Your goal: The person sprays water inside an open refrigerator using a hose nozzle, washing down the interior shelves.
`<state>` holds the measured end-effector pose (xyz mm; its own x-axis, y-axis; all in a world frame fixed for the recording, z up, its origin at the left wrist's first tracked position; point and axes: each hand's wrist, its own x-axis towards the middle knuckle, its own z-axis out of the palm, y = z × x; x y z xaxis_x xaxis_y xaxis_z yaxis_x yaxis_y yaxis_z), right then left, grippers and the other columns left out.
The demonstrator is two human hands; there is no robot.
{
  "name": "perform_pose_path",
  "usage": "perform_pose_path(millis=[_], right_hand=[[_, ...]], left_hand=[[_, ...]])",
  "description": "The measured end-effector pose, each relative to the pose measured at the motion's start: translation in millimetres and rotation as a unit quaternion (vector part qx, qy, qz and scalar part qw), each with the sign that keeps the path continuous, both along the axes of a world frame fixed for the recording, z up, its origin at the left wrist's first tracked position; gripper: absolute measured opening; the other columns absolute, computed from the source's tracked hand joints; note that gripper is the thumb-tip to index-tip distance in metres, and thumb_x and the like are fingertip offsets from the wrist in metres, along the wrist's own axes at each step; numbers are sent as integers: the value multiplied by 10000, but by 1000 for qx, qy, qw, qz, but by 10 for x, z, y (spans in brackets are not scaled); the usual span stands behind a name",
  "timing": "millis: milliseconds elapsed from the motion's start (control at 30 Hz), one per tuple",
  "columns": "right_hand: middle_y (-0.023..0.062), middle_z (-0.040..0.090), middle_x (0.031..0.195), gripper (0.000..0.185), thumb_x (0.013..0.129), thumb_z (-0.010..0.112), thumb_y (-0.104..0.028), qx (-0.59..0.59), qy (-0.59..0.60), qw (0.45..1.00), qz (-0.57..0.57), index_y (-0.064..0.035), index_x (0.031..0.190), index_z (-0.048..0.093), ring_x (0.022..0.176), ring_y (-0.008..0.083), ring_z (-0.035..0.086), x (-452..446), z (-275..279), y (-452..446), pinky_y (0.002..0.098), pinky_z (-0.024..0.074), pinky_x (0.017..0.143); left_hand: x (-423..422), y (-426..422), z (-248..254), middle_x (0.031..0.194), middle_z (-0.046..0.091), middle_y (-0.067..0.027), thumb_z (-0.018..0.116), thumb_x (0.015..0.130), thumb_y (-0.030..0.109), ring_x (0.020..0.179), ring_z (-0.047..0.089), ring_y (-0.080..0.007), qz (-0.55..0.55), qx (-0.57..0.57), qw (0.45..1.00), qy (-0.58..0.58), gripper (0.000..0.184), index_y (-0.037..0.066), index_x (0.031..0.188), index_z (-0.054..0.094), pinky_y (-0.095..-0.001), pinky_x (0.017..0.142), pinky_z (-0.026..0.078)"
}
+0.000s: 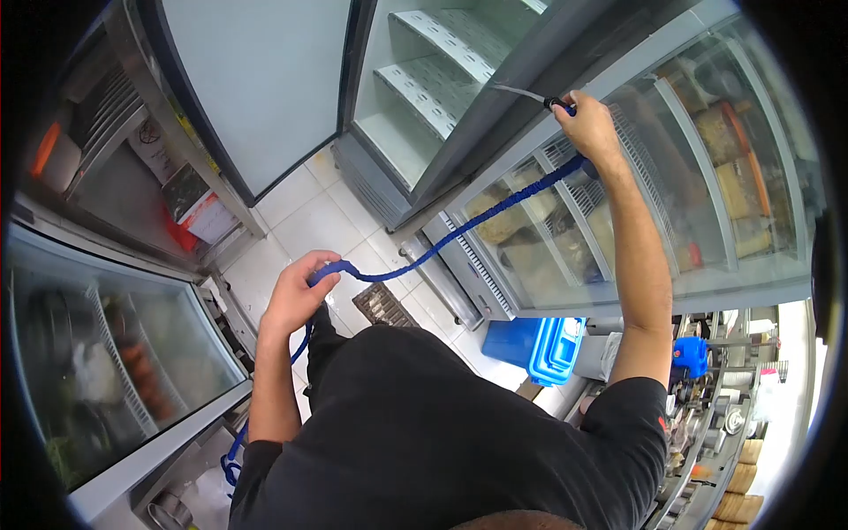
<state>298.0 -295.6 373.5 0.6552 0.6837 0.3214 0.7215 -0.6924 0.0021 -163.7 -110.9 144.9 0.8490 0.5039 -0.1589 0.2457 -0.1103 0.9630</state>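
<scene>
My right hand (587, 131) is closed around a hose spray nozzle (556, 105), black at its tip. A thin white jet of water (519, 91) shoots from it onto the grey side edge of an open upright refrigerator (495, 132). The blue fabric-covered hose (477, 221) droops from the nozzle across to my left hand (300, 291), whose fingers and thumb are wrapped round it. Below the left hand the hose hangs down and runs off past my left side.
The refrigerator's white perforated shelves (433, 97) face me, its door (265, 79) swung wide. A glass-door fridge with food (654, 194) stands at right, another (132, 344) at left. A blue lidded bin (539, 347) and a floor drain grate (382, 305) are on the tiles.
</scene>
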Motion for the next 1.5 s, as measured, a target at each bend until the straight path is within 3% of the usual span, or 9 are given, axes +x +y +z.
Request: perform_pose_path(millis=[233,533,800,967,1067,1267,1500], right_hand=[[229,747,964,392,926,721,-353,106,-51,993,-2,-18,1129,718,936,406,727,203,-124,7,466,554,858],[250,738,1076,422,926,713,-353,23,52,998,-13,-17,1181,700,1067,418,703,90,-323,57,472,549,935],[248,738,1072,390,930,707,-336,-16,39,999,-17,-9,1142,701,1052,422,703,113,-784,97,494,550,926],[243,738,1073,388,929,711,-331,-36,57,997,-32,-5,1140,697,1046,429,701,170,-1162,92,502,550,923],[243,738,1070,386,928,715,-328,-48,71,996,-25,-6,1139,696,1047,430,700,176,-1378,106,507,550,924],[241,740,1072,378,929,712,-323,-75,105,991,-39,-11,1143,695,1052,430,699,120,-1674,199,520,552,920],[254,734,1079,379,930,706,-331,-110,120,986,-48,-16,1141,690,1062,451,691,210,-2083,215,529,552,929]], left_hand=[[8,-6,46,944,709,-24,732,937,106,836,600,-109,2,-5,1000,16,300,69,1228,675,-282,786,499],[58,21,2,952,707,-16,727,940,102,847,599,-102,9,-14,1000,1,294,73,1227,675,-277,793,499],[79,26,3,963,714,-10,731,937,81,857,606,-96,12,-12,1000,8,296,77,1229,685,-269,812,502],[68,25,-67,866,669,23,740,935,80,756,529,-71,23,-21,999,6,299,83,1229,687,-254,713,463],[69,63,-36,945,673,37,705,960,57,836,557,-45,2,-13,999,39,312,51,1269,656,-224,767,458],[91,96,-86,832,618,30,738,941,92,744,509,-74,19,-15,1000,14,285,85,1221,688,-250,699,447],[51,159,-83,860,624,37,724,950,81,766,512,-62,21,-24,999,40,288,71,1233,677,-241,708,443]])
